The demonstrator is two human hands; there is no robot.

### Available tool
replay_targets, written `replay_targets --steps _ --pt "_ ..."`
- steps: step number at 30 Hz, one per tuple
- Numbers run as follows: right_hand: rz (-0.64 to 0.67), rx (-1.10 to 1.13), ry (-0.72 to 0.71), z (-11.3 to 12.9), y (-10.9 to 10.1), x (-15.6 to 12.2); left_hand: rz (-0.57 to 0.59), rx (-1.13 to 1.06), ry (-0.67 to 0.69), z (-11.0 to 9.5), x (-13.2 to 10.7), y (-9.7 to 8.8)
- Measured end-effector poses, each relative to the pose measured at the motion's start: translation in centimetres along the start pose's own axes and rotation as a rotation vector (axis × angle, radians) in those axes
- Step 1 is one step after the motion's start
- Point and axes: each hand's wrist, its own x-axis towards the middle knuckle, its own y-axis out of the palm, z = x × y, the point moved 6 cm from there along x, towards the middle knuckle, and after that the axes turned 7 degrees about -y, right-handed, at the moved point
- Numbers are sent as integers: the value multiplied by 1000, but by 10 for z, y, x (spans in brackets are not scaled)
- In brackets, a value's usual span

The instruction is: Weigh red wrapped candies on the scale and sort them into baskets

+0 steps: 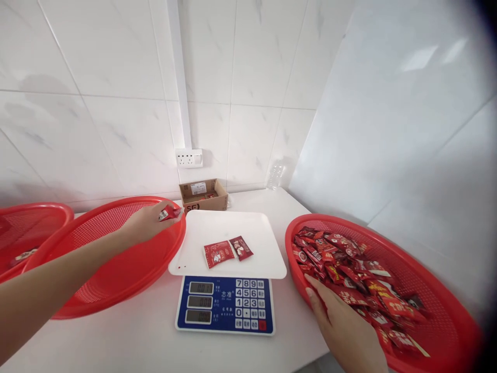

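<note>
above the right rim of a red basket (116, 280), the left hand (145, 223) has its fingers closed on a small red packet (167, 213), whose end pokes out past the fingertips toward the white tray (248, 223). on that tray, two packets (219, 254) lie flat and close together, apart from both hands. the scale (227, 326) beneath sits on the surface (303, 331), its keypad (250, 304) facing the person. at the left side of the packet-filled basket (290, 248), the right hand (339, 318) has its fingers just beside a heap of red packets (341, 259); whether they grip anything i cannot tell. behind the tray stands a cardboard box (215, 202), and farther right, by the wall (248, 140), a clear bottle (275, 174).
</note>
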Motion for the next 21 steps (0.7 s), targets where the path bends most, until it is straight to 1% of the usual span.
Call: replay_targets --steps 3,6,8,10,12,15,17,19,21 --pt "-20 1 -10 -4 4 -1 65 111 -74 29 -2 3" --pt "-34 1 -20 -5 5 -1 98 185 -99 48 0 7" --pt "-31 6 -19 -5 5 -1 107 209 -86 53 2 10" --pt "-16 7 -6 -4 4 -1 116 215 -54 49 3 15" --pt "0 2 11 -3 3 -1 133 209 -9 36 2 22" --pt "21 -5 34 -1 1 -1 193 183 99 -2 -7 38" --pt "34 -3 43 -1 2 0 272 160 207 -33 -18 55" --pt "38 -1 44 -1 2 0 372 144 326 -62 -30 77" --pt "34 0 38 -1 3 0 457 140 439 -84 -41 99"
